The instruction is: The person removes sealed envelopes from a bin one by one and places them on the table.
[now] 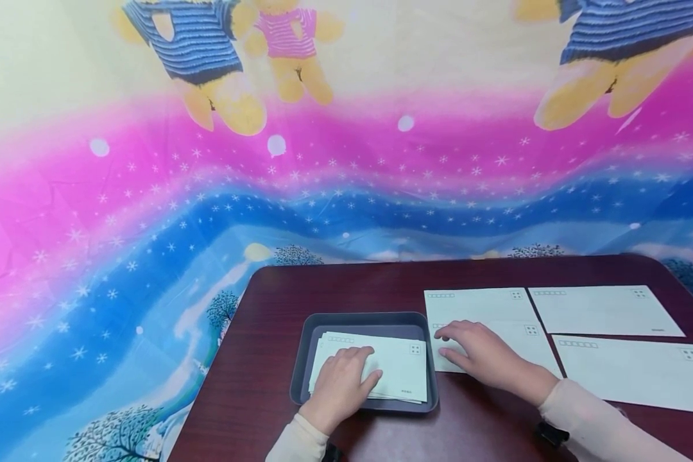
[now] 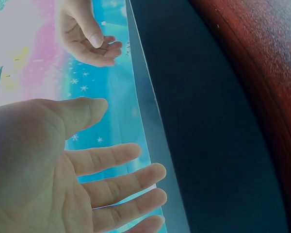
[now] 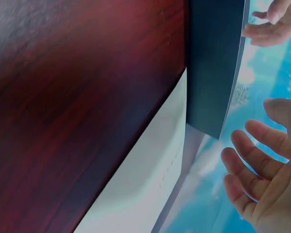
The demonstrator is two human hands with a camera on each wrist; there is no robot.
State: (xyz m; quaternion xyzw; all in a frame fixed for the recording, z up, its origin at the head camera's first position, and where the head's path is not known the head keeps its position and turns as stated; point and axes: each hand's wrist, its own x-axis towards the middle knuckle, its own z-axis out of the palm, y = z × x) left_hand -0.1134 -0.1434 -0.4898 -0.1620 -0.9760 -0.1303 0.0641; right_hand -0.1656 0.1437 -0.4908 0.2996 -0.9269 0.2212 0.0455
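Note:
A dark grey tray [image 1: 299, 359] holds a small stack of white envelopes [image 1: 395, 369]. My left hand [image 1: 341, 385] is over the stack's left part, its fingers spread and holding nothing; I cannot tell if it touches the paper. Just right of the tray, my right hand [image 1: 485, 353] is above a white envelope [image 1: 525, 346], fingers loosely bent and empty. In the left wrist view my left hand [image 2: 87, 170] shows slightly bent fingers beside the tray's dark wall [image 2: 208, 107]. The right wrist view shows my right hand [image 3: 262, 179] near an envelope [image 3: 150, 165] and the tray [image 3: 213, 63].
Another envelope [image 1: 473, 305] lies behind the one under my right hand. Two more, one at the back right [image 1: 606, 311] and one at the front right [image 1: 641, 372], lie flat on the dark red table [image 1: 277, 295]. A printed cloth [image 1: 346, 160] hangs behind.

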